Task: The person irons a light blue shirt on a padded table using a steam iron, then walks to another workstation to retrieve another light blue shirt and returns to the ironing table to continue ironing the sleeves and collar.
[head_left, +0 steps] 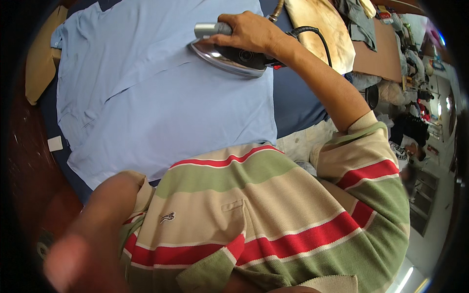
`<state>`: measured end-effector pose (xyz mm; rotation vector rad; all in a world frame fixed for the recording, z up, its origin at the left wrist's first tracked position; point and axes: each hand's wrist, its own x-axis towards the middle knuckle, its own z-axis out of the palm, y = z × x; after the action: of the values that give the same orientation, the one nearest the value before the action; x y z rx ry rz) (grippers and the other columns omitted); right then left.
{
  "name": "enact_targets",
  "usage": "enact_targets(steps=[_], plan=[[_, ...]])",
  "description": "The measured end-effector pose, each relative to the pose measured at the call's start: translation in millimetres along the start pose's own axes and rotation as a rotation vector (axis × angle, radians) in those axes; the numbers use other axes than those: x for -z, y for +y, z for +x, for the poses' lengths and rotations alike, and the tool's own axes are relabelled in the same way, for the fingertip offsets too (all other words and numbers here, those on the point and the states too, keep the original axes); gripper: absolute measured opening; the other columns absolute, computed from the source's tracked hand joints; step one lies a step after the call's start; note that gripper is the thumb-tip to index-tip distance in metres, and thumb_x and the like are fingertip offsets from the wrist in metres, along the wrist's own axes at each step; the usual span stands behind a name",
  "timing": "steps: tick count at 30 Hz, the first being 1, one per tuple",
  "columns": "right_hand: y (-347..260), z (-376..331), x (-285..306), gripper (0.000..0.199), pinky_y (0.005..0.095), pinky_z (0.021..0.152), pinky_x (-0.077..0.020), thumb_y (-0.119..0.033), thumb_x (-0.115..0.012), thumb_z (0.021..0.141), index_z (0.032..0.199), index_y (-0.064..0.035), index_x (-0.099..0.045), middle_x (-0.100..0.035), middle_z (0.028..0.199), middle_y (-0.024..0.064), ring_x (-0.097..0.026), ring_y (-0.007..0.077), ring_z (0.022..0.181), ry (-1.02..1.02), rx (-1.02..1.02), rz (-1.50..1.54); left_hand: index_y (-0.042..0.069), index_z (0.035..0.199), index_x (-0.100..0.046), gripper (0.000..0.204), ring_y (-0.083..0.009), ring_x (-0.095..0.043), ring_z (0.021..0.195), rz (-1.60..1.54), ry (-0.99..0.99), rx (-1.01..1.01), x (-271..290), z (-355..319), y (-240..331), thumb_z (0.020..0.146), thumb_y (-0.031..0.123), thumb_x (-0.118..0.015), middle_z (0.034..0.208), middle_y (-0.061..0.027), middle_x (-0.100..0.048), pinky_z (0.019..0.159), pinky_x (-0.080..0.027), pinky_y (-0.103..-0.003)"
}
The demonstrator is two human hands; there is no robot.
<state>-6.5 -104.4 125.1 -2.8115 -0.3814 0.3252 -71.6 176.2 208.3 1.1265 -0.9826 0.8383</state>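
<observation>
My right hand (251, 33) is wrapped round the grey handle of a clothes iron (227, 63). The iron rests on a light blue garment (161, 112), near its right edge, its pointed metal front facing left. A crease runs across the cloth to the left of the iron's tip. The garment is spread over a dark blue padded surface (298, 102) and shows some wrinkles on its left part. At the lower left my left hand (71, 263) is raised close to the camera, away from the cloth; it is badly blurred and its fingers cannot be made out.
A black cord (322, 41) and a brown hose (277, 10) lead from the iron. A stained cream cloth pad (317, 29) lies beyond my right forearm. A small white square piece (55, 143) sits at the left edge. A person (408, 146) is at the far right.
</observation>
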Motion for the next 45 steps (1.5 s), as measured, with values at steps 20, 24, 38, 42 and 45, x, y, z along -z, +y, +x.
enact_targets(steps=[20, 24, 38, 42, 45], plan=[[-26, 18, -4, 0.05, 0.0398, 0.067, -0.0509, -0.05, -0.051, 0.082, 0.101, -0.0047, -0.06, -0.064, 0.075, 0.017, -0.063, 0.0322, 0.071, -0.085, 0.097, -0.003, 0.007, 0.126, -0.048, 0.038, -0.0197, -0.035, 0.124, 0.02, 0.922, 1.573, 49, -146, -87, 0.092, 0.022, -0.042, 0.144, -0.0104, -0.023, 0.101, -0.027, -0.035], [-37, 22, -13, 0.051, 0.041, 0.067, -0.0503, -0.051, -0.049, 0.082, 0.101, -0.0049, -0.06, -0.064, 0.076, 0.0169, -0.063, 0.0328, 0.073, -0.022, 0.148, -0.016, 0.006, 0.126, -0.049, 0.037, -0.0202, -0.036, 0.124, 0.067, 0.935, 1.536, 52, -163, -93, 0.093, 0.021, -0.04, 0.144, -0.0126, -0.021, 0.099, -0.028, -0.034], [-27, 14, -7, 0.052, 0.0414, 0.069, -0.0503, -0.052, -0.052, 0.078, 0.101, -0.0062, -0.061, -0.065, 0.081, 0.016, -0.063, 0.0323, 0.076, -0.087, 0.05, 0.022, 0.006, 0.125, -0.05, 0.037, -0.023, -0.032, 0.129, 0.121, 0.882, 1.499, 45, -165, -89, 0.093, 0.023, -0.041, 0.143, -0.015, -0.022, 0.1, -0.03, -0.034], [-31, 25, -10, 0.051, 0.0408, 0.069, -0.0508, -0.051, -0.051, 0.078, 0.101, -0.0066, -0.061, -0.065, 0.082, 0.0154, -0.063, 0.0321, 0.076, -0.043, -0.045, 0.073, 0.007, 0.124, -0.05, 0.037, -0.0222, -0.035, 0.127, 0.135, 0.89, 1.502, 43, -163, -88, 0.093, 0.024, -0.041, 0.142, -0.0143, -0.025, 0.099, -0.03, -0.034], [-30, 29, -7, 0.051, 0.0409, 0.069, -0.0505, -0.051, -0.053, 0.078, 0.099, -0.0062, -0.061, -0.065, 0.08, 0.0151, -0.063, 0.0316, 0.075, 0.007, -0.053, 0.101, 0.008, 0.124, -0.051, 0.036, -0.0204, -0.039, 0.122, 0.146, 0.864, 1.54, 44, -160, -85, 0.093, 0.023, -0.041, 0.139, -0.0123, -0.03, 0.097, -0.032, -0.032]])
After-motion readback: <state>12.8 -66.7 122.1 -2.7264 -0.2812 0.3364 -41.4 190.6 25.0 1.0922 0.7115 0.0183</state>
